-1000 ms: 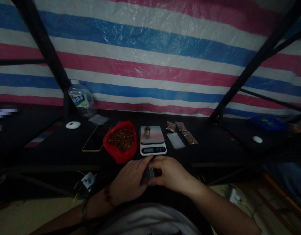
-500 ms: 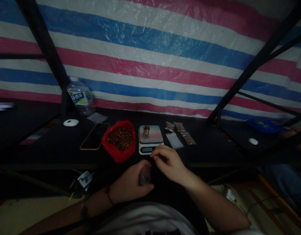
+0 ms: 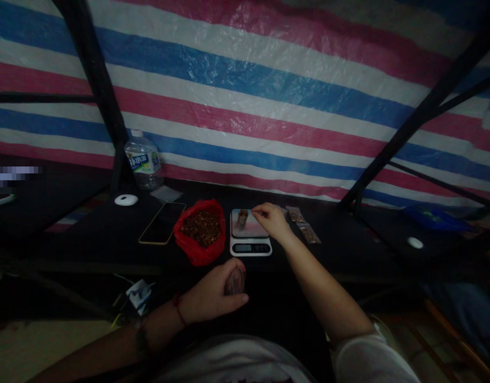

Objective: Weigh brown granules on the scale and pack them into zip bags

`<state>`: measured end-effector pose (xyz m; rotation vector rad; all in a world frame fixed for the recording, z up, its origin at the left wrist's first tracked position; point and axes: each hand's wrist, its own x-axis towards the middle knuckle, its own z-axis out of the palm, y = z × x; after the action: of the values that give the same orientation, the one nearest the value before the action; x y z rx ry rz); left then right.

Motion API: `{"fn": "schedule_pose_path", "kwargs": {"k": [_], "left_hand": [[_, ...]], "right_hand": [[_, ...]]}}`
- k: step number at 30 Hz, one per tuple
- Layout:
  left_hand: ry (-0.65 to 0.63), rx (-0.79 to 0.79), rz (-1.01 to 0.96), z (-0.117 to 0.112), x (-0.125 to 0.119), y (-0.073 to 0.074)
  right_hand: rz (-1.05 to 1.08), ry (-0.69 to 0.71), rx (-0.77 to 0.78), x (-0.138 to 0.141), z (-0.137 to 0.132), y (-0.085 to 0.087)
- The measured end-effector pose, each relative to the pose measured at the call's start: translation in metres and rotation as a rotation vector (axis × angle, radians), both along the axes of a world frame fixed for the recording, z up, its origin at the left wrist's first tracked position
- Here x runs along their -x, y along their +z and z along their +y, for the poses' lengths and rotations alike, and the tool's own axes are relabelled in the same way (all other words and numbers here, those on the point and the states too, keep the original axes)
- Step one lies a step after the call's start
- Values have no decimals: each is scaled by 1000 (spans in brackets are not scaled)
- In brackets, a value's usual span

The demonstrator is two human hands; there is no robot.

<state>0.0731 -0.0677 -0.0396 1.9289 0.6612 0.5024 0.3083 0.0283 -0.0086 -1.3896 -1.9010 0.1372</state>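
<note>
My left hand (image 3: 213, 291) stays near my body, below the table edge, with its fingers wrapped round a small clear bag (image 3: 234, 282). My right hand (image 3: 271, 219) is stretched out over the white kitchen scale (image 3: 250, 232), its fingers pinched close to a small cup (image 3: 242, 217) that stands on the scale's plate. What the pinch holds, if anything, is too small to see. A red bag of brown dried pieces (image 3: 201, 230) lies open just left of the scale.
On the black table (image 3: 89, 239) lie a phone (image 3: 162, 223), a white round object (image 3: 126, 200), a water bottle (image 3: 143, 159) and small filled bags (image 3: 303, 223) right of the scale. A striped tarp hangs behind. Black frame bars (image 3: 404, 138) slant at both sides.
My hands have parted. The right hand left the small bag and reached forward to the cup on the scale. The left hand kept the bag and stayed low.
</note>
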Motion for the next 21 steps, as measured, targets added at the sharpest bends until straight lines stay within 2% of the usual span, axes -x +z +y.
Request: {"fn": "schedule_pose_path", "kwargs": {"k": [4,8,21], "left_hand": [[48,-52,40,0,1,2],[61,-65,45,2,2,4],[48,-48,30,3,6,11]], "right_hand": [[-55,-21,39,2,26,-8],[-74,-47,96,6,36,-17],[-170,-46,183,20,49,-12]]}}
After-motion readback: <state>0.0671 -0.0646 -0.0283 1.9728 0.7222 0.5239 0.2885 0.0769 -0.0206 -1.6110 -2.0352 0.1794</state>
